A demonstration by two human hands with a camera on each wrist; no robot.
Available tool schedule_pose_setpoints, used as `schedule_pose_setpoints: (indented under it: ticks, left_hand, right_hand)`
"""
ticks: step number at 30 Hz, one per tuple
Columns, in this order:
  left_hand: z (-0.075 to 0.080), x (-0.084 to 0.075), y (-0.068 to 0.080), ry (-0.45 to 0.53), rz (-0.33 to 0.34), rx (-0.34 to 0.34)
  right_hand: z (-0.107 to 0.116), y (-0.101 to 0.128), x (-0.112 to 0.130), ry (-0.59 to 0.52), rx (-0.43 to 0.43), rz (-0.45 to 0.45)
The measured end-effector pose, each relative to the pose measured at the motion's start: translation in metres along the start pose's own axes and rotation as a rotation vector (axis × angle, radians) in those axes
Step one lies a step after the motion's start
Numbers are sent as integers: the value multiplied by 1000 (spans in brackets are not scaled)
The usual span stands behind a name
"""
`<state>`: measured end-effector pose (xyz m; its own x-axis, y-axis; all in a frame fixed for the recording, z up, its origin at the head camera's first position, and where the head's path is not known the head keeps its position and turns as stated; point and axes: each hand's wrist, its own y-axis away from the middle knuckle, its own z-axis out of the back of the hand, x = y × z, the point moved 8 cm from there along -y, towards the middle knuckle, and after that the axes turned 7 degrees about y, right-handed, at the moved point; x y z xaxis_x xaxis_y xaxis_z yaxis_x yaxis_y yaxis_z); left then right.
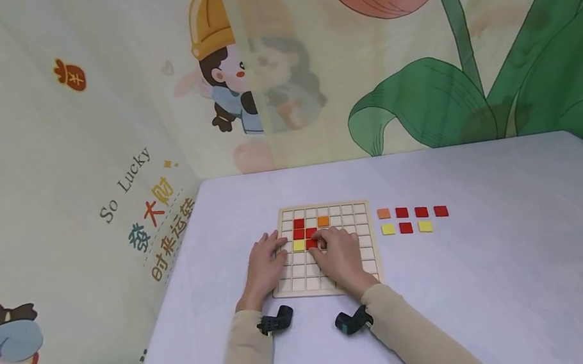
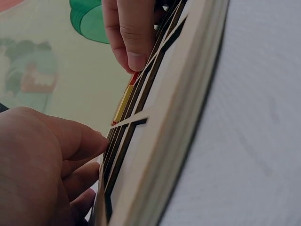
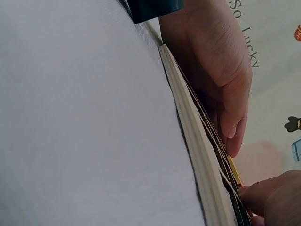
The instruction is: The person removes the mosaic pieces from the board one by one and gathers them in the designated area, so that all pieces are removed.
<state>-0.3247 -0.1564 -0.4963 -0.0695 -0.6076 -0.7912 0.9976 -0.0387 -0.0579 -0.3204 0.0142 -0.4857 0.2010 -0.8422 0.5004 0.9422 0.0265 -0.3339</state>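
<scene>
A wooden grid board (image 1: 299, 285) lies on the table under both hands. My left hand (image 1: 267, 267) rests along its left edge, fingers extended. With thumb and index finger my right hand (image 1: 342, 257) pinches a red square tile (image 1: 311, 244) at a grid cell near the board's middle. Directly left of that tile sits a yellow tile (image 1: 299, 245); the left wrist view shows this yellow tile (image 2: 123, 103) beside the right fingertips. More red tiles (image 1: 298, 224) fill cells just above, and an orange tile (image 1: 323, 221) sits farther right. The right hand hides some cells.
Right of the board, loose tiles lie in two rows on the white table (image 1: 496, 282): an orange tile (image 1: 383, 213) and several red ones (image 1: 421, 212) behind, yellow (image 1: 388, 229) and red in front. A printed cloth (image 1: 309, 146) hangs behind the table. Each wrist wears a small black camera (image 1: 276, 320).
</scene>
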Motion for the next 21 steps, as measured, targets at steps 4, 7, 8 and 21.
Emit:
schedule_pose_setpoints:
  ticks: [4,7,8,21]
  left_hand:
    - [1,-1,1,2,0,-4]
    - [1,-2,1,1,0,-7]
    - [1,-2,1,1,0,-6]
    - [1,-1,0,-10,-19,-7]
  right_hand:
    - [0,0,0,-11,3,-12]
    - [-1,0,-2,-19,2,-21]
    - [-1,0,-2,-23,1,-23]
    - [0,3,0,-38,-20,-4]
